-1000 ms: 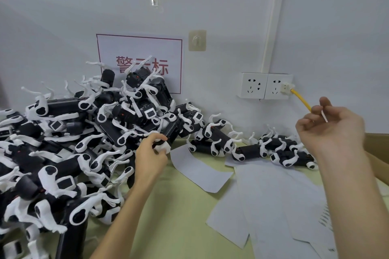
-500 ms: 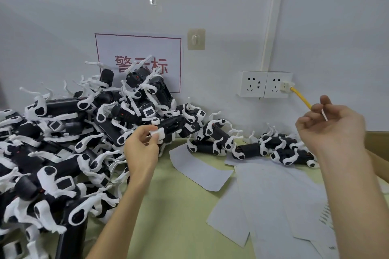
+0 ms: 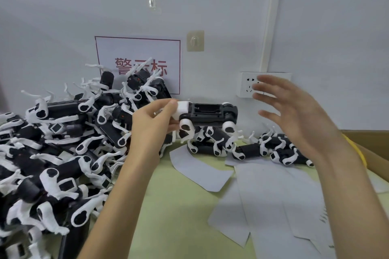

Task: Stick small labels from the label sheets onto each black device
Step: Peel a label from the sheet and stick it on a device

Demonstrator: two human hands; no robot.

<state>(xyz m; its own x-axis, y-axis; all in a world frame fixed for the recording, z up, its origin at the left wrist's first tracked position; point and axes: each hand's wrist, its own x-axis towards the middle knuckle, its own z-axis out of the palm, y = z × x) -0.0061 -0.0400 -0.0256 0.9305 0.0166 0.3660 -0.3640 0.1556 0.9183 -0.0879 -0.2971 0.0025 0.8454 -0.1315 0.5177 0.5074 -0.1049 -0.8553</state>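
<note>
My left hand grips one black device by its white end and holds it level in the air, with its underside towards me. My right hand hovers just right of the device with its fingers spread. A tiny white label seems to cling to one fingertip. A big pile of black devices with white limbs covers the left of the green table. Blank label sheets lie spread on the right.
A smaller row of devices lies along the wall behind the sheets. A wall socket sits behind my right hand, and a red-lettered sign hangs above the pile. A cardboard box edge and a yellow cable are at far right.
My left hand has pulled one device out of the pile and lifted it to the right. My right hand has moved left towards it and spread its fingers out of the pinch.
</note>
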